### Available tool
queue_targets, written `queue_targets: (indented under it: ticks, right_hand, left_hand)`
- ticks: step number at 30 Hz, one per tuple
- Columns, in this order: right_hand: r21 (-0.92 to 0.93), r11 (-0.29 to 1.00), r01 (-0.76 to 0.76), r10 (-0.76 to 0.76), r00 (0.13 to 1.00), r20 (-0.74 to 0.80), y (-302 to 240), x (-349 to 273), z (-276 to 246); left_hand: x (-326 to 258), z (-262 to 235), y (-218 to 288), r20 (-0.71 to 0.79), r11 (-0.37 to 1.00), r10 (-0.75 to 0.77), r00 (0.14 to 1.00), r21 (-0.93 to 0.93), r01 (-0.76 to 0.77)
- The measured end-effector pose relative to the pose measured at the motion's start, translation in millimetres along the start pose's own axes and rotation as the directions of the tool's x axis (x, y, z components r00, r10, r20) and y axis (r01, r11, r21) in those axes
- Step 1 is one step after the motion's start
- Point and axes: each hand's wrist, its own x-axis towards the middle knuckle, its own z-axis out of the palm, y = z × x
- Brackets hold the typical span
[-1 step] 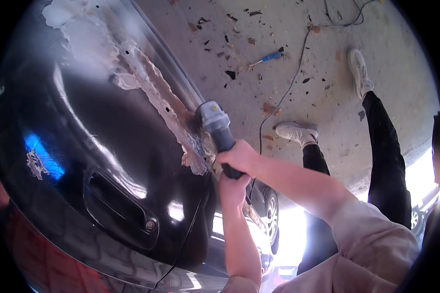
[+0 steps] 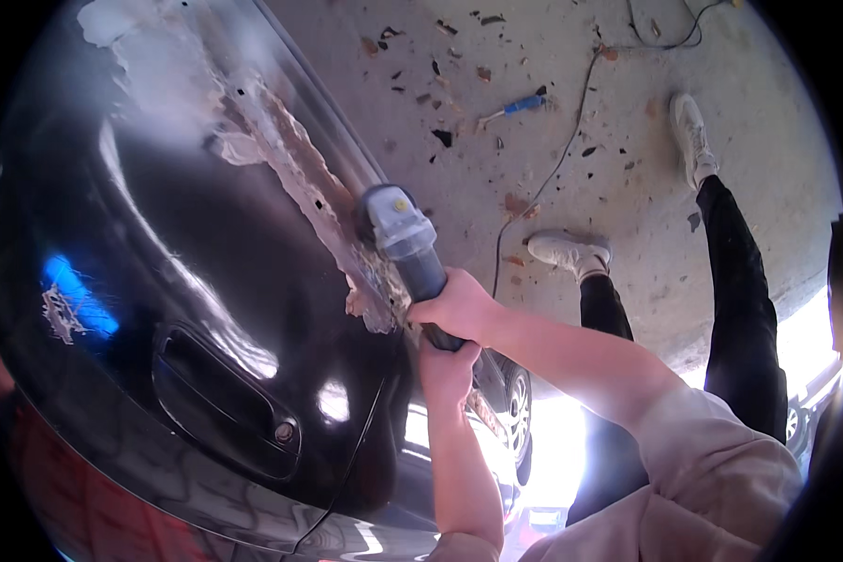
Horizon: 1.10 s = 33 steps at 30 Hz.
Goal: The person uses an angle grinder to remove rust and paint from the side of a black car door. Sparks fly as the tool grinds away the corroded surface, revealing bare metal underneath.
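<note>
An angle grinder [image 2: 420,272] with a grey head and a dark body lies against the lower edge of a black car door [image 2: 225,253]. Around the middle of its body my right hand [image 2: 459,307] is closed. My left hand [image 2: 448,373] wraps the rear end, close below the right. The grinder's head meets a rough, stripped strip [image 2: 295,178] of pale, flaking material and brownish patches with small dark holes; its disc is mostly hidden. Set into the door is a black handle [image 2: 225,403] with a round lock.
A blue-handled screwdriver-like tool [image 2: 525,104] lies on the concrete floor among dark and reddish fragments [image 2: 442,138]. A grey cable [image 2: 562,159] snakes across the floor toward the grinder. My shoes [image 2: 567,251] stand at the right. Beyond my left forearm shows a car wheel [image 2: 518,412].
The grinder's head has shifted slightly left, onto the stripped strip, with both hands still around its body. The view has moved a little.
</note>
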Motion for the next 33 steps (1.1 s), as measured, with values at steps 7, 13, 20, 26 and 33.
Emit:
queue_targets:
  ticks: [7, 13, 20, 26, 33]
  right_hand:
    - [-0.004, 0.983, -0.186, 0.186, 0.982, 0.028, -14, 8, -4]
    - [0.044, 0.982, -0.185, 0.183, 0.982, 0.037, -20, 12, -3]
    - [0.092, 0.99, -0.107, 0.103, 0.994, 0.043, -6, 7, -2]
    - [0.049, 0.981, -0.188, 0.182, 0.978, 0.102, 5, -9, -18]
    - [0.023, 0.994, -0.102, 0.1, 0.991, 0.092, -12, -53, -35]
  left_hand:
    - [21, -8, -6, 0.087, 0.988, -0.124, 0.989, 0.105, 0.114]
    - [28, -13, 0, 0.159, 0.977, -0.204, 0.966, 0.09, 0.192]
    - [17, -9, -13, 0.077, 0.995, -0.069, 0.995, 0.082, 0.063]
    - [-9, 8, -16, -0.007, 0.967, -0.128, 0.992, 0.22, 0.127]
    - [-48, 23, -9, 0.031, 0.989, -0.028, 0.999, 0.143, 0.024]
